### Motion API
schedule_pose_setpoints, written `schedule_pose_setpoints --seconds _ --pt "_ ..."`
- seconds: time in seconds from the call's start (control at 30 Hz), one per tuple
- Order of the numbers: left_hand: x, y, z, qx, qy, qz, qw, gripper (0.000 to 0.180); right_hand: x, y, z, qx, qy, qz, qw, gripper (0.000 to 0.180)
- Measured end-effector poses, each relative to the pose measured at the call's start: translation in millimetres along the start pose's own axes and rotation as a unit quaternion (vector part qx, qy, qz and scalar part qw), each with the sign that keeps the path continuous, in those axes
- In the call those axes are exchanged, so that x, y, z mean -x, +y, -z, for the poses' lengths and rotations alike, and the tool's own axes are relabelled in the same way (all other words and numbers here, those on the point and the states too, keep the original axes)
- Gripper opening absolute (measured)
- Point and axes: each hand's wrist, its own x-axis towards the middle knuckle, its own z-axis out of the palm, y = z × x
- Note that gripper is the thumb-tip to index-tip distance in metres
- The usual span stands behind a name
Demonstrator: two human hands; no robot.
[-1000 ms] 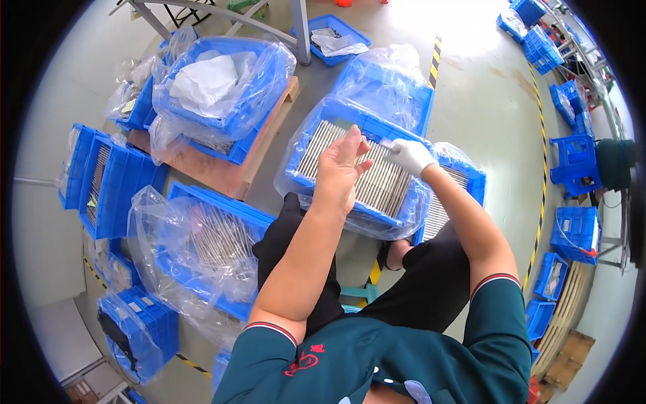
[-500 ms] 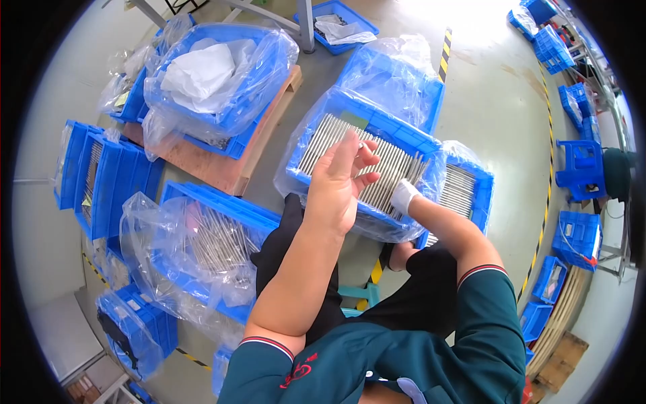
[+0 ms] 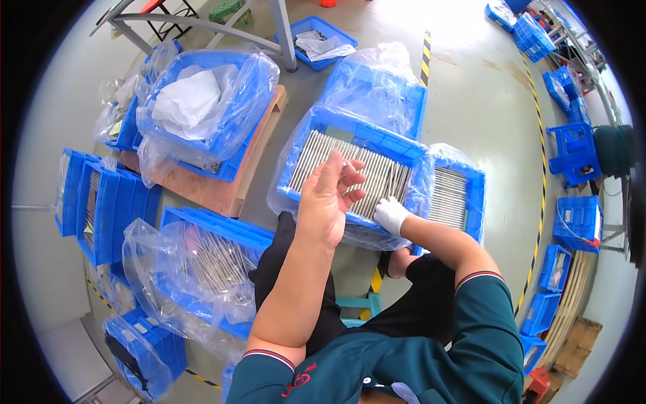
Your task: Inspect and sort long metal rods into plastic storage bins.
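Observation:
Rows of thin silvery metal rods (image 3: 324,159) lie side by side in a blue crate (image 3: 408,155) lined with clear plastic. My bare left hand (image 3: 327,198) hovers above the rods, thumb raised and fingers loosely curled with gaps between them. A small pale glint shows near its fingertips, too small to make out. In a white glove, my right hand (image 3: 391,217) reaches the near side of the same crate. Its fingers are bent around rod ends there, partly hiding them. Some rods beside the glove lean out of line with the others.
To the right stands another crate of rods (image 3: 449,197). A plastic-lined crate (image 3: 222,225) of jumbled rods sits at my left. Beyond it, a pallet (image 3: 192,182) carries a crate with white sheeting (image 3: 188,101). A blue stool (image 3: 572,153) stands far right.
My gloved right hand has shifted leftward along the crate's near side, and more of its fingers show. The left hand keeps its pose above the rods. The whole view has tilted slightly.

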Motion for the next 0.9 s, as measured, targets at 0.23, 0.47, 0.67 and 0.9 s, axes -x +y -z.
schedule_pose_setpoints --seconds 0.23,0.47,0.67,0.9 --pt "-3 0 8 -0.009 0.005 -0.012 1.0 0.033 4 30 9 -0.086 0.074 -0.092 0.989 0.013" --pt "-4 -1 4 -0.025 -0.004 -0.01 1.0 0.034 0 32 -8 -0.138 0.055 -0.188 0.971 0.013" --pt "-2 -1 6 -0.024 -0.005 -0.01 1.0 0.032 -3 30 6 -0.208 0.009 -0.194 0.959 0.017" --pt "-10 -7 9 -0.023 -0.024 -0.002 0.999 0.035 4 54 43 -0.157 -0.03 -0.143 0.977 0.02"
